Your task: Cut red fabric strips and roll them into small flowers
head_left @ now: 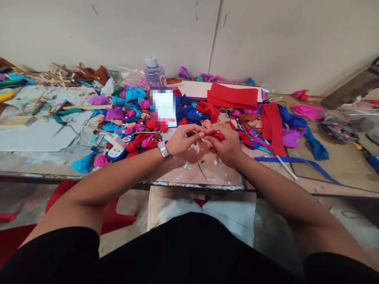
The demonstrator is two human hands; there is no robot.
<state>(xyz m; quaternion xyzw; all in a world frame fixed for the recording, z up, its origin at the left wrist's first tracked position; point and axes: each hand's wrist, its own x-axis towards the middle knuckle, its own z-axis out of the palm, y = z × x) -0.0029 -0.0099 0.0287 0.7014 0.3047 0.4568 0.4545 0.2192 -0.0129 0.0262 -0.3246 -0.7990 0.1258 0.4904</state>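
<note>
My left hand (185, 139), with a silver watch on its wrist, pinches the edge of a red piece of crepe paper (217, 136). Close against it, my right hand (225, 142) has its fingers curled round the same red piece, thumb and fingertips meeting those of the left. Most of the piece is hidden by the fingers. Both hands are above the front part of the table (195, 171). Behind them lie many crumpled paper rosettes in blue, red, pink and purple, and folded red strips (232, 96).
A clear bottle (154, 75) and a blurred phone (164, 106) stand behind my left hand. A power strip (116, 152) with a white plug is at left. Pliers (69, 112) and wood sticks lie farther left. A blue strip (308, 161) and grey bundle (337, 128) are at right.
</note>
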